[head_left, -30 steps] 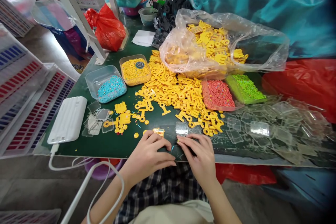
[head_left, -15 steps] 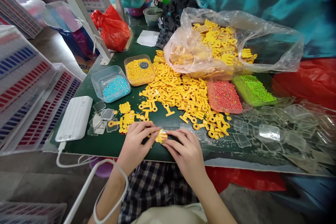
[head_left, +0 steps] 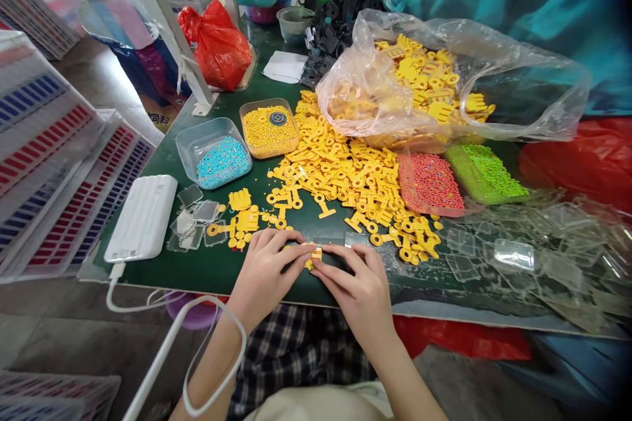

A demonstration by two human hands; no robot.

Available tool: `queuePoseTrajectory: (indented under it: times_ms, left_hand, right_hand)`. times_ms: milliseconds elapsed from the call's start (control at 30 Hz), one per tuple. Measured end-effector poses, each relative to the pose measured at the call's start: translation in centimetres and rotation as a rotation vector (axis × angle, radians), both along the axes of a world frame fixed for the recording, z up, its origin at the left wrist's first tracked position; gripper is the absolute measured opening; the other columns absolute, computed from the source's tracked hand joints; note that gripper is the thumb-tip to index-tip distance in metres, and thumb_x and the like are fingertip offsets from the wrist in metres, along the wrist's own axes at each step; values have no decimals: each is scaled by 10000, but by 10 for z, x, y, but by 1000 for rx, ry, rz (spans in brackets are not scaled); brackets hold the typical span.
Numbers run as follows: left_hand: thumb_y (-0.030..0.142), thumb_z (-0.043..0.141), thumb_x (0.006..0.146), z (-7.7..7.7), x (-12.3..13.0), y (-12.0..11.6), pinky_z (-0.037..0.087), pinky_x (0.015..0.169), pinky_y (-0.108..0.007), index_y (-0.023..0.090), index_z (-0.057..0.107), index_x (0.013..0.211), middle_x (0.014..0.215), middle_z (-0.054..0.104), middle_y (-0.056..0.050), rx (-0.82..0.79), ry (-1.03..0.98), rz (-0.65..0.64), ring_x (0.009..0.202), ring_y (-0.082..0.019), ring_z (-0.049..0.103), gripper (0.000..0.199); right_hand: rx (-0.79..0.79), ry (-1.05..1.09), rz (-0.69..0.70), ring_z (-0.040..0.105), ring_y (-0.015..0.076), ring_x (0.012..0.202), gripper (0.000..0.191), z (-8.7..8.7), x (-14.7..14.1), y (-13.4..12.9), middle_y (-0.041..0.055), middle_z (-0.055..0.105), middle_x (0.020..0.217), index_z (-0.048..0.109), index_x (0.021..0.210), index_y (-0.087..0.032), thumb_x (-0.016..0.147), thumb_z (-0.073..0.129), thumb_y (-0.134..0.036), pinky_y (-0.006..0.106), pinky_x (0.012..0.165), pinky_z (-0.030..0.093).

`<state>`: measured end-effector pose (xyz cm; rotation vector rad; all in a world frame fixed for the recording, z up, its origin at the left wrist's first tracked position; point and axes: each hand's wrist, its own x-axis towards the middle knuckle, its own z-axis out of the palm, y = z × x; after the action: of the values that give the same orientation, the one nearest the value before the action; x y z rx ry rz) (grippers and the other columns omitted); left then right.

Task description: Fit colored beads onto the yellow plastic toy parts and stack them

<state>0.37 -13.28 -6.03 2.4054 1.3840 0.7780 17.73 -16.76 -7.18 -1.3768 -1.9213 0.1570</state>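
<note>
Between my two hands, near the table's front edge, is a small yellow piece (head_left: 313,256) with coloured stripes. My left hand (head_left: 269,270) pinches its left side, fingertips partly covering it. The fingers of my right hand (head_left: 359,283) grip its right side. Just beyond my hands lies a large heap of yellow plastic parts (head_left: 340,168). Left of my left hand are loose yellow pieces (head_left: 244,220) and thin clear squares (head_left: 190,223). A single clear square (head_left: 355,239) rests behind my right hand.
Open tubs hold blue beads (head_left: 224,161), yellow beads (head_left: 266,131), red beads (head_left: 429,181) and green beads (head_left: 488,171). A white power bank (head_left: 142,217) with a cable sits at left. Clear plates (head_left: 557,250) spread at right. A plastic bag (head_left: 365,89) of yellow parts lies behind.
The whole view has shifted slightly, so the table items appear a little further right. My left fingers now cover more of the striped piece, which both hands still hold.
</note>
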Motion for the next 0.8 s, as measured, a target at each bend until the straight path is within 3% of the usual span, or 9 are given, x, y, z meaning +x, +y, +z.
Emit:
queuePoseTrajectory:
  times_ms: [233, 600, 800]
  left_hand:
    - [307, 564, 954, 2, 2, 3, 393, 846, -363, 305, 752, 973, 1049, 667, -26, 1, 7, -23, 943, -205, 527, 189]
    - [281, 627, 915, 5, 4, 4, 389, 851, -365, 227, 715, 873, 992, 674, -23, -91, -26, -9, 930, -199, 545, 111]
    - [300, 604, 932, 2, 2, 1, 364, 868, -380, 235, 719, 830, 1008, 690, -17, -13, -27, -40, 933, -201, 536, 167]
  right_hand:
    - [40, 69, -28, 471, 212, 859, 126, -5, 5, -1, 6, 731, 987, 757, 924, -284, 898, 635, -273, 371, 768, 443]
    - [69, 104, -22, 482, 206, 848, 85, -5, 6, 0, -1, 738, 929, 739, 848, -256, 878, 663, -277, 364, 752, 442]
    - [65, 85, -14, 472, 207, 874, 92, -5, 6, 0, -1, 730, 948, 734, 847, -260, 885, 652, -277, 371, 766, 437]
